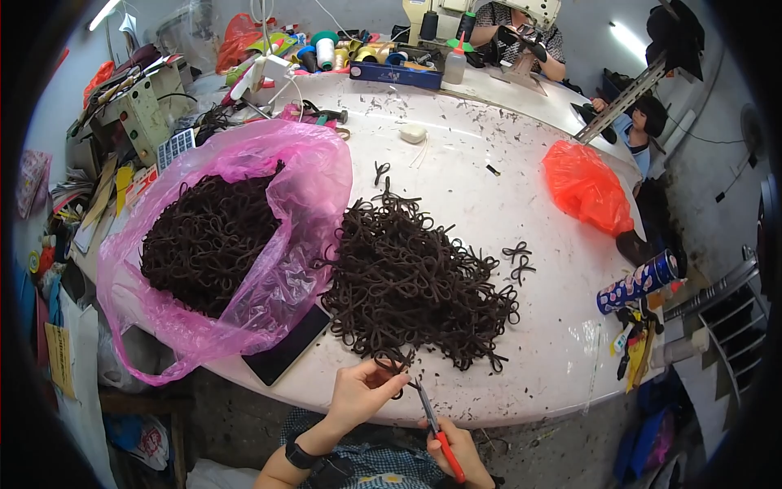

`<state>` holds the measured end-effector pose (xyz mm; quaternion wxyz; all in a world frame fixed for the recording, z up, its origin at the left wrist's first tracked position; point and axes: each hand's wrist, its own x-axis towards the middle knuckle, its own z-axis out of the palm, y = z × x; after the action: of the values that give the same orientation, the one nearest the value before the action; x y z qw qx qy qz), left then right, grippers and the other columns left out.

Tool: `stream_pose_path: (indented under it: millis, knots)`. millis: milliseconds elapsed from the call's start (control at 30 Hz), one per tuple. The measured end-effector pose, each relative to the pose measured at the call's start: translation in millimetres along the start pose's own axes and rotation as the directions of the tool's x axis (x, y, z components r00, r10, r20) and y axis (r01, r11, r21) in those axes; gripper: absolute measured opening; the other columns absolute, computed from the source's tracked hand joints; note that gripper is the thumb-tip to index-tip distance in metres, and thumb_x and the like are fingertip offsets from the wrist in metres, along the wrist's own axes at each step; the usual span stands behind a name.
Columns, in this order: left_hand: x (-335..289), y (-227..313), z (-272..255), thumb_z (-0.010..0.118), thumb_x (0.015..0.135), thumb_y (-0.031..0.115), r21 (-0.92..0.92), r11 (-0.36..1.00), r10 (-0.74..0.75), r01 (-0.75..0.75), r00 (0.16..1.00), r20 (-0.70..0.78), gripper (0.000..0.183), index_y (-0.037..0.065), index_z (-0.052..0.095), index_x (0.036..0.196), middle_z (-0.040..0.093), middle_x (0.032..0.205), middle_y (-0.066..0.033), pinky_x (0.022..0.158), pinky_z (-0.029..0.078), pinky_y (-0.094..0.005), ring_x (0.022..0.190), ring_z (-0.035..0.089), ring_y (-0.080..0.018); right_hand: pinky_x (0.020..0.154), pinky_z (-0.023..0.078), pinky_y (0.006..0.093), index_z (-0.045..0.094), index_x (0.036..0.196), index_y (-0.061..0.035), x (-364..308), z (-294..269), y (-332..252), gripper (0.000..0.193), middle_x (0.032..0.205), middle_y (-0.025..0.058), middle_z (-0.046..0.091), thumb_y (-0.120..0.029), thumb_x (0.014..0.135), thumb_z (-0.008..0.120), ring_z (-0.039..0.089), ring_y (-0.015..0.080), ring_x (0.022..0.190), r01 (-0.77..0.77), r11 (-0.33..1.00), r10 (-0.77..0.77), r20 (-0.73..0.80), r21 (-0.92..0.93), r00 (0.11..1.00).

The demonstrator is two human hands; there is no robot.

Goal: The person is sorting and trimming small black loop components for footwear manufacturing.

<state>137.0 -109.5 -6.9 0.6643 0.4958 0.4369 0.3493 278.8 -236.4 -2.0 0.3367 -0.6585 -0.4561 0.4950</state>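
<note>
My left hand (364,393) pinches a dark brown cord loop (393,359) between thumb and fingers, just off the front edge of the counter (481,204). My right hand (456,450) is closed around the red handles of the scissors (441,438); their blade tips point up, close beside my left fingertips. Whether the blades touch the cord, I cannot tell.

A loose pile of cord loops (415,281) lies mid-counter, reaching toward the front edge. To its left, an open pink plastic bag (318,159) holds a second heap (212,240) of dark cord. A dark-screened tablet (287,349) lies along the front-left edge, partly beneath that bag. Toward the right edge I record a red plastic bag (582,189) and a blue patterned cylinder (638,282).
</note>
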Motion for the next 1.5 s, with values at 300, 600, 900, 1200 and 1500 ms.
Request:
stream_pose_path:
  millis: [300, 600, 900, 1200, 1500]
  knots:
    - [0, 4, -14, 0.064, 0.072, 0.007, 0.004, 1.000, 0.018, -0.018, 1.000, 0.001, 0.019, -0.003, 0.059, 0.087, 0.061, 0.070, -0.0030, 0.054, 0.044, -0.0176, 0.059, 0.055, -0.0050, 0.045, 0.036, 0.0202, 0.053, 0.093, -0.0024, 0, -7, 3, 0.056, 0.049, -0.0008, 0.046, -0.055, 0.075, 0.049, 0.047, 0.0061, 0.046, 0.011, 1.000, -0.015, -0.226, -0.017, 0.974]
    - [17, 93, -102, 0.060, 0.070, 0.004, 0.832, 0.555, 0.802, -0.015, 0.276, -0.530, 0.051, 0.002, 0.042, 0.118, 0.049, 0.111, -0.0124, 0.074, 0.040, -0.0277, 0.091, 0.050, -0.0209, 0.045, 0.036, 0.0199, 0.053, 0.091, -0.0025, 9, -21, 4, 0.048, 0.049, -0.0010, 0.045, -0.049, 0.078, 0.048, 0.046, 0.0065, 0.046, -0.044, 0.997, 0.060, -0.282, 0.061, 0.958]
    - [41, 33, -40, 0.060, 0.062, 0.002, 0.853, 0.305, 0.700, -0.424, 0.707, 0.102, 0.018, 0.004, 0.059, 0.079, 0.055, 0.075, -0.0056, 0.068, 0.037, -0.0326, 0.076, 0.049, -0.0228, 0.045, 0.036, 0.0197, 0.053, 0.091, -0.0019, 10, -19, 5, 0.048, 0.050, -0.0006, 0.046, -0.048, 0.078, 0.049, 0.046, 0.0065, 0.046, -0.016, 1.000, 0.012, -0.294, -0.011, 0.956]
    - [73, 4, 3, 0.051, 0.058, -0.002, 0.840, 0.110, 0.641, -0.532, 0.684, 0.349, 0.030, -0.001, 0.054, 0.088, 0.050, 0.088, -0.0096, 0.066, 0.036, -0.0312, 0.082, 0.044, -0.0228, 0.040, 0.032, 0.0183, 0.052, 0.092, -0.0018, 9, -23, -1, 0.049, 0.050, -0.0009, 0.046, -0.049, 0.078, 0.050, 0.043, 0.0050, 0.042, -0.082, 0.990, 0.112, -0.270, 0.118, 0.956]
    - [74, 9, 1, 0.057, 0.063, 0.001, 0.833, 0.247, 0.732, -0.495, 0.658, 0.174, 0.021, 0.001, 0.058, 0.083, 0.052, 0.082, -0.0061, 0.069, 0.038, -0.0320, 0.078, 0.046, -0.0237, 0.041, 0.033, 0.0175, 0.051, 0.092, -0.0008, 9, -22, 16, 0.038, 0.050, -0.0020, 0.045, -0.036, 0.079, 0.054, 0.042, 0.0042, 0.044, -0.023, 0.992, 0.059, -0.292, 0.125, 0.955]
